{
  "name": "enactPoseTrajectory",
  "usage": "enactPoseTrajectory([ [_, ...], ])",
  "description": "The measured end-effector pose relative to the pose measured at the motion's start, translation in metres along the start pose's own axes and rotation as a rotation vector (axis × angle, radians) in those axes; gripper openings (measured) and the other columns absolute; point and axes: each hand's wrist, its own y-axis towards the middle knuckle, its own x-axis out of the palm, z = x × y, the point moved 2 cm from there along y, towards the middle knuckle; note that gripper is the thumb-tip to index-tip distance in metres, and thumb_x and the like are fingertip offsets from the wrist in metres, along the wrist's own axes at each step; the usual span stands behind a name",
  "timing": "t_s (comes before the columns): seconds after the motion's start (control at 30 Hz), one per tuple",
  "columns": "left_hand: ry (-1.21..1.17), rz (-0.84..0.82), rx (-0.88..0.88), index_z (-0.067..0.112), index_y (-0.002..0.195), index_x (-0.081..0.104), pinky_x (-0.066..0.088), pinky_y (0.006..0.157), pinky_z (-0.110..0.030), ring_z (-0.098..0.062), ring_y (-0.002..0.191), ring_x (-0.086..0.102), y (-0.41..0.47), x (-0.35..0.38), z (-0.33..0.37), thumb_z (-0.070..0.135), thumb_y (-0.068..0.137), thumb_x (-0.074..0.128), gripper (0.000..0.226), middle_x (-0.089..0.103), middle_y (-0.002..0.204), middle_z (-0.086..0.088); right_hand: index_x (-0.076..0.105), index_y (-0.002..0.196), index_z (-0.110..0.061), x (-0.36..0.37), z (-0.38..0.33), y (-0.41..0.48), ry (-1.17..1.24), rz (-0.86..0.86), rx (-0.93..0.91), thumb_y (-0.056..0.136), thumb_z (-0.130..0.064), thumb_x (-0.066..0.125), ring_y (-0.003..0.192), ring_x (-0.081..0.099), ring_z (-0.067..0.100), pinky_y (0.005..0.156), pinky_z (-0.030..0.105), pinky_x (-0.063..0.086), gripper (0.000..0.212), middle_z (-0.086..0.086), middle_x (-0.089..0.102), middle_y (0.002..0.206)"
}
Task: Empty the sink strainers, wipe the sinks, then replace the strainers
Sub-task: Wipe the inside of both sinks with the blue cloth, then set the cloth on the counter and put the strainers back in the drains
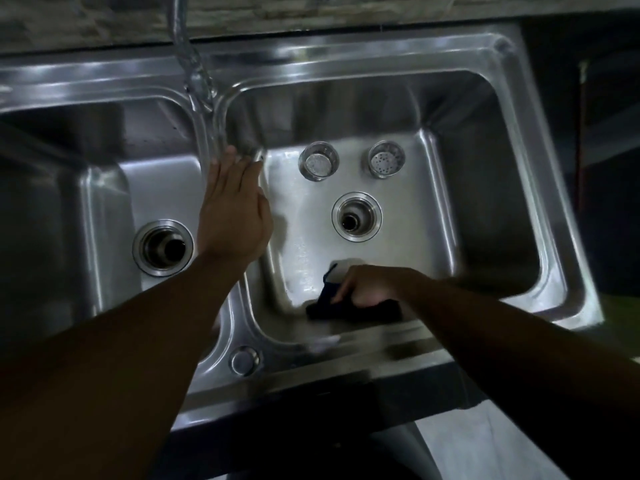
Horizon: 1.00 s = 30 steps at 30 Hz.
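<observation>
A steel double sink fills the view. My left hand (232,209) lies flat with straight fingers on the divider (211,133) between the two basins. My right hand (367,285) grips a dark cloth (349,308) at the near edge of the right basin's floor (412,244). Two metal strainers stand upright on that floor behind the open drain (356,216): one to the left (318,161), one to the right (386,159). The left basin's drain (163,247) is open too, with no strainer in it.
A faucet spout (185,39) hangs over the divider at the back. A small round cap (244,361) sits on the sink's front rim. Stone wall runs behind the sink; dark space lies to the right and floor shows below.
</observation>
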Motion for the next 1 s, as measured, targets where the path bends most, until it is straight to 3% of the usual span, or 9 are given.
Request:
enactPoseTrajectory([
  [0.17,0.052,-0.272,0.124,0.002,0.142,0.049,0.013,0.126,-0.052,-0.038,0.151,0.025,-0.003,-0.009,0.0,0.027,0.093,0.043,0.056,0.044,0.152,-0.021,0.077,0.107,-0.032,-0.005,-0.035,-0.019,0.121,0.035,-0.017,0.086,0.0,0.051,0.062,0.054,-0.023,0.051,-0.003,0.036,0.046,-0.031,0.069,0.086],
  [0.23,0.052,-0.465,0.262,0.012,0.139,0.055,0.011,0.126,-0.052,-0.035,0.15,0.029,-0.015,-0.013,0.008,0.045,0.089,0.05,0.06,0.051,0.149,-0.012,0.078,0.102,-0.037,-0.007,-0.038,-0.038,0.229,0.109,-0.01,0.078,0.004,0.048,0.073,0.062,-0.012,0.061,0.005,0.046,0.056,-0.031,0.07,0.08],
  [0.3,-0.011,-0.69,0.358,0.022,0.135,0.058,0.006,0.127,-0.043,-0.024,0.15,0.03,-0.037,-0.01,0.024,0.063,0.084,0.05,0.066,0.056,0.145,-0.002,0.079,0.101,-0.034,-0.01,-0.037,-0.056,0.384,0.198,-0.02,0.069,0.01,0.046,0.082,0.069,0.014,0.071,0.027,0.055,0.063,-0.014,0.077,0.09],
  [0.37,-0.103,-0.877,0.303,0.027,0.128,0.06,0.003,0.127,-0.036,-0.017,0.145,0.038,-0.056,-0.003,0.04,0.072,0.081,0.052,0.066,0.064,0.132,0.004,0.079,0.102,-0.028,-0.015,-0.036,-0.074,0.54,0.261,-0.044,0.067,0.015,0.048,0.099,0.07,0.019,0.085,0.037,0.057,0.064,-0.012,0.076,0.102],
  [0.43,-0.202,-0.888,0.217,0.031,0.109,0.062,0.012,0.127,-0.038,-0.017,0.124,0.054,-0.063,0.002,0.055,0.065,0.084,0.062,0.042,0.064,0.101,0.01,0.079,0.105,-0.024,-0.019,-0.032,-0.092,0.646,0.287,-0.05,0.065,0.018,0.049,0.107,0.067,0.014,0.093,0.037,0.054,0.065,-0.019,0.073,0.108],
  [0.53,-0.236,-0.8,0.276,0.033,0.088,0.057,0.033,0.115,-0.039,-0.021,0.096,0.062,-0.054,-0.001,0.081,0.047,0.094,0.06,0.016,0.05,0.073,0.017,0.077,0.101,-0.022,-0.021,-0.022,-0.119,0.701,0.363,-0.047,0.069,0.017,0.053,0.097,0.069,0.013,0.078,0.021,0.056,0.056,-0.017,0.073,0.099],
  [0.67,-0.19,-0.799,0.342,0.018,0.094,0.068,0.051,0.072,-0.037,-0.025,0.08,0.066,-0.03,-0.016,0.126,0.038,0.093,0.058,0.022,0.065,0.077,0.002,0.066,0.109,-0.013,-0.007,-0.009,-0.15,0.598,0.552,-0.142,0.072,0.001,0.077,0.082,0.06,0.005,0.072,0.012,0.045,0.042,-0.003,0.065,0.096],
  [0.8,-0.148,-0.851,0.422,0.019,0.087,0.07,0.044,0.062,-0.025,-0.003,0.062,0.058,-0.006,-0.031,0.186,0.031,0.094,0.062,0.016,0.061,0.068,0.009,0.06,0.103,-0.022,0.009,0.022,-0.176,0.555,0.795,-0.15,0.066,-0.031,0.091,0.073,0.058,0.002,0.067,0.017,0.046,0.049,-0.007,0.063,0.092],
  [1.0,-0.1,-0.92,0.498,0.048,0.072,0.063,0.048,0.057,-0.022,-0.002,0.06,0.063,0.022,-0.031,0.282,0.039,0.095,0.061,0.025,0.066,0.063,0.018,0.054,0.11,-0.026,-0.004,0.096,-0.234,0.369,0.896,-0.165,0.077,-0.013,0.076,0.087,0.06,0.016,0.073,0.034,0.056,0.042,-0.007,0.051,0.106],
])
